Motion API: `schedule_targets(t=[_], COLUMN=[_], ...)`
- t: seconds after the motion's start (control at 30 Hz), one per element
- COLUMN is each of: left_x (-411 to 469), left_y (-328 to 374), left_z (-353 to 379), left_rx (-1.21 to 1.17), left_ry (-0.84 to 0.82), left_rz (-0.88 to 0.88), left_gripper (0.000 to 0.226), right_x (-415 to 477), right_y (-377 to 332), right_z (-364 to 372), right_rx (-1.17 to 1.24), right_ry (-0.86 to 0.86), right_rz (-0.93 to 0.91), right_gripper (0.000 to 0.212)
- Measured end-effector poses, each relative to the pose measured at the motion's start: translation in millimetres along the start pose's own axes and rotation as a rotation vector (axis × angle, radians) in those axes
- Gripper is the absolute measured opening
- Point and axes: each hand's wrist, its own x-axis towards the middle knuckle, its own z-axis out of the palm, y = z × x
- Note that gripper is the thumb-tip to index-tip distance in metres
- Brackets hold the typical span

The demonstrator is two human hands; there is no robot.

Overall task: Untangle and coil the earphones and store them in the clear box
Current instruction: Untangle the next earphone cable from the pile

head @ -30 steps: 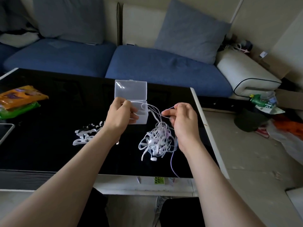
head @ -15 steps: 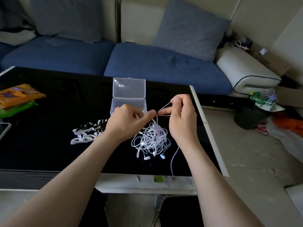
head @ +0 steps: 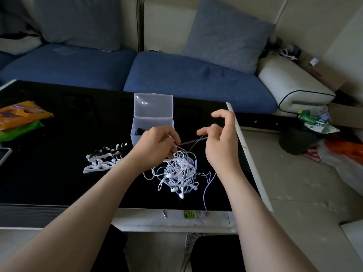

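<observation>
A blue sofa (head: 176,75) with grey cushions filled the far side, and in front of it lay the glossy black surface (head: 59,183), on which everything else sat. Two bare forearms reached in from the near edge. The left hand (head: 155,148) hovered just above the surface beside the near corner of the box, its fingers curled together and pinching a thin strand. The right hand (head: 222,146) was raised a little higher near the right edge. Its lower fingers were curled on the other end of that strand, while its thumb and forefinger stood apart above, holding nothing. The strand ran taut and slightly blurred between the two hands. The clear box (head: 153,122) stood behind the left hand with its hinged lid tipped up and open and a small dark item inside at the left. The earphones (head: 180,171) lay as a knotted white bundle on the surface below and between the hands, outside the box, with several earbuds at the near side. A pale purple cord (head: 205,193) trailed from them over the front edge. An orange packet (head: 19,114) and a green packet (head: 21,130) lay at the far left. A cluster of white and black clips (head: 106,158) lay just left of the left wrist.
</observation>
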Motion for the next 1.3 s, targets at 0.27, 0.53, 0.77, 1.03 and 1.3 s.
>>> schedule_targets(t=[0.27, 0.53, 0.77, 1.03, 1.3], left_x=[2.9, 1.1, 0.5, 1.3, -1.3], left_y=[2.7, 0.6, -3.3, -8.3, -26.8], left_z=[-5.0, -9.0, -9.8, -13.5, 0.8], left_rx=[-0.214, -0.167, -0.105, -0.099, 0.641], left_ry=[0.056, -0.073, -0.063, -0.042, -0.067], left_rz=[-0.153, -0.238, -0.320, -0.419, -0.358], left_gripper=[0.035, 0.039, 0.048, 0.042, 0.022], right_x=[-1.7, -3.2, -1.3, 3.8, -1.3], right_y=[17.1, -8.0, -16.8, -21.5, -22.5], right_z=[3.5, 3.7, 7.8, -0.2, -1.7], right_rx=[-0.547, 0.139, 0.344, 0.632, 0.653], right_ry=[-0.294, -0.102, -0.081, 0.000, -0.061], right_rz=[-0.060, -0.014, 0.131, 0.430, 0.414], right_gripper=[0.009, 0.017, 0.019, 0.019, 0.023])
